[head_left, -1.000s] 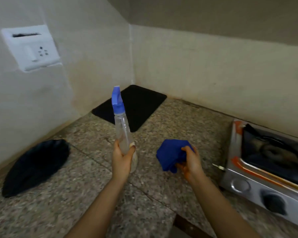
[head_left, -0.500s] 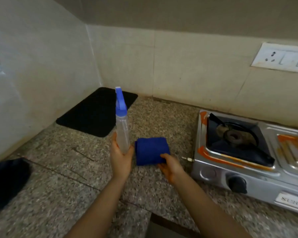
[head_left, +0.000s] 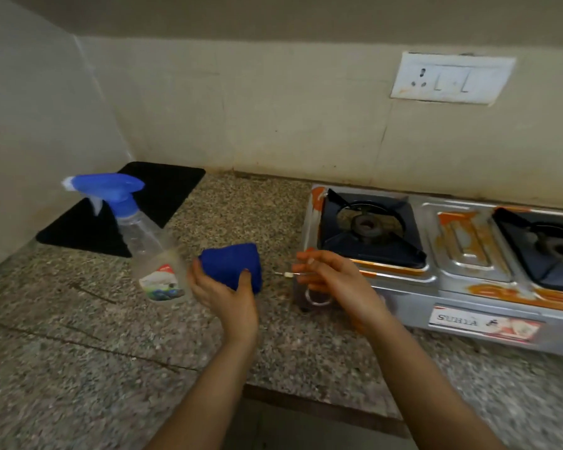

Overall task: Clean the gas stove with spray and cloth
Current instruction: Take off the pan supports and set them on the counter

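- The spray bottle [head_left: 158, 264] tips over to the left on the granite countertop [head_left: 78, 352], blurred, its blue trigger head [head_left: 111, 186] leaning toward the black mat [head_left: 163, 186] in the back left corner.
- The left hand [head_left: 223, 297] sits spread between bottle and blue cloth [head_left: 231, 266], a finger up against the bottle's side and the thumb over the cloth's near right edge. Whether it actually grips either one cannot be told.
- The cloth lies folded on the countertop, just left of the gas stove [head_left: 462, 245].
- The right hand [head_left: 335, 280] hovers at the stove's front left corner, fingers loosely curled and pinching nothing, close to a thin rod [head_left: 283, 273] jutting from the stove's side.
- The stove stands along the back edge on the right, with orange stains across its steel top around the left burner [head_left: 368, 225].
- By the look of it this is the set-up step: tools beside the stove, no spraying or wiping begun.
- The next move calls for a firm upright hold on the bottle, a finger on the trigger and the nozzle turned right toward the stains, with the cloth ready to follow.
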